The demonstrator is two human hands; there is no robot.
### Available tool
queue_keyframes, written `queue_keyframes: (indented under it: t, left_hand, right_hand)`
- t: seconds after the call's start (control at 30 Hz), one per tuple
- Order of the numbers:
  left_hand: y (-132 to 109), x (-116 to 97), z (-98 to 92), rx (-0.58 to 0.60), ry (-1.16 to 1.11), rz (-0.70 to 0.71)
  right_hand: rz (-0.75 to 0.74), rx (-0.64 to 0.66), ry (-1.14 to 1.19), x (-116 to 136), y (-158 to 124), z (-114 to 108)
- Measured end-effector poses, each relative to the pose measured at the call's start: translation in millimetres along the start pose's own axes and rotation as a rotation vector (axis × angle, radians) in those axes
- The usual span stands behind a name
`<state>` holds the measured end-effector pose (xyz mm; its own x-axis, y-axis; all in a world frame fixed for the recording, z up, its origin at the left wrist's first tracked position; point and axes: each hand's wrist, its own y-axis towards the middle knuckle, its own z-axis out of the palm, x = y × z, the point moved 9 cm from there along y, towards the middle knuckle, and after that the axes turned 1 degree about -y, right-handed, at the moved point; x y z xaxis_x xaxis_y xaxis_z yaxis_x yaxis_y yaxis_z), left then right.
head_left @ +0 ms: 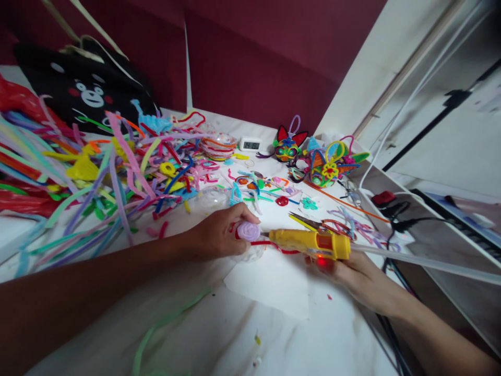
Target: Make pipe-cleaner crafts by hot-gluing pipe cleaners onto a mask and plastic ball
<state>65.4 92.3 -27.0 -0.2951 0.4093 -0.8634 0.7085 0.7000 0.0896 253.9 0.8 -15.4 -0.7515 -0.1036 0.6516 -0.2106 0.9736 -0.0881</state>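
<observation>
In the middle of the table my left hand (217,231) is closed, thumb and fingers pinching a lilac rose-shaped spiral (249,231). A red pipe cleaner (288,252) sticks out to the right from beneath it. My right hand (358,274) grips a yellow hot glue gun (303,240) by its handle, and a red light glows near the fingers. The nozzle points left and sits at the spiral's right edge; whether they touch I cannot tell. Below the hands lies a sheet of white paper (270,290), with clear plastic partly hidden under my left hand.
Loose pipe cleaners (113,172) heap up on the left beside a black bag (86,89). Scissors (307,222) lie behind the glue gun. Decorated masks (287,146), a small digital clock (250,143) and a clear bowl (218,146) stand at the back. Cables (405,224) run along the right.
</observation>
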Motion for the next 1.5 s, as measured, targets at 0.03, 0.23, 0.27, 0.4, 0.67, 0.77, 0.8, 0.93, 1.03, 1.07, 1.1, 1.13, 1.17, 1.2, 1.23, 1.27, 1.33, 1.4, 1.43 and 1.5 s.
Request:
queue_keyframes:
  t: [0.03,0.23,0.27,0.4,0.67,0.77,0.8,0.93,1.03,1.07,1.1,1.13,1.17,1.2,1.23,1.27,1.33,1.4,1.43,1.5]
  left_hand:
    - [0.1,-0.1,0.1,0.002,0.0,0.0]
    - [0.0,-0.2,0.7,0.011,0.0,0.0]
    - [0.0,-0.5,0.7,0.011,-0.003,0.001]
    - [0.1,-0.9,1.2,0.012,-0.004,-0.008]
    - [-1.1,0.6,0.7,0.009,-0.006,-0.014]
    - [-0.3,0.7,0.2,0.002,0.002,-0.006]
    - [0.0,0.6,0.3,0.002,0.0,-0.003]
    - [0.4,0.6,1.1,0.011,-0.001,0.002]
    - [-0.2,-0.1,0.3,0.005,0.002,0.002]
    - [-0.4,-0.6,0.2,0.005,0.003,0.003]
    - [-0.5,-1.2,0.1,0.005,0.004,0.005]
    - [-0.5,-1.9,0.1,0.004,0.005,0.006]
    - [-0.5,-2.2,-0.1,0.003,0.006,0.006]
    - [-0.4,-2.4,-0.2,0.001,0.007,0.004]
    - [-0.4,-2.4,-0.3,0.0,0.006,0.002]
    - [-0.4,-2.3,-0.3,0.0,0.005,0.001]
    - [-0.5,-1.5,0.4,0.007,-0.002,0.001]
    - [-0.5,-0.5,0.5,0.007,-0.005,0.004]
    - [-0.4,0.2,0.5,0.004,-0.005,0.003]
    - [0.1,1.6,0.6,0.001,-0.003,-0.003]
  right_hand:
    - [0.026,-0.004,0.001,-4.2,0.0,0.2]
    - [-0.012,0.02,0.02,1.8,-0.9,2.8]
    - [-0.035,0.025,0.024,6.0,-1.1,2.7]
    - [-0.101,0.037,0.027,17.7,-2.0,1.3]
    - [-0.064,0.065,0.008,14.1,-4.7,5.4]
    - [-0.07,0.069,0.024,13.3,-4.5,6.4]
    - [-0.08,0.059,0.027,13.7,-4.2,5.4]
    - [-0.037,0.013,0.032,6.6,-1.7,1.4]
    - [0.024,0.0,0.035,-3.2,-0.3,1.7]
    - [0.034,0.001,0.032,-5.6,-0.1,2.3]
    - [0.038,0.001,0.029,-7.2,-0.1,2.8]
    - [0.04,0.001,0.024,-8.1,-0.2,3.2]
    - [0.041,0.001,0.019,-8.4,-0.5,3.3]
    - [0.038,-0.002,0.013,-7.6,-0.8,2.9]
    - [0.028,-0.005,0.005,-5.4,-1.1,2.2]
    - [0.006,-0.005,0.001,-1.6,-1.3,1.7]
    - [-0.063,0.008,-0.004,9.2,-1.9,1.4]
    - [-0.115,0.021,-0.009,17.9,-2.8,1.4]
    - [-0.124,0.024,-0.012,20.0,-3.2,1.4]
    - [-0.11,0.028,-0.016,19.7,-4.0,1.9]
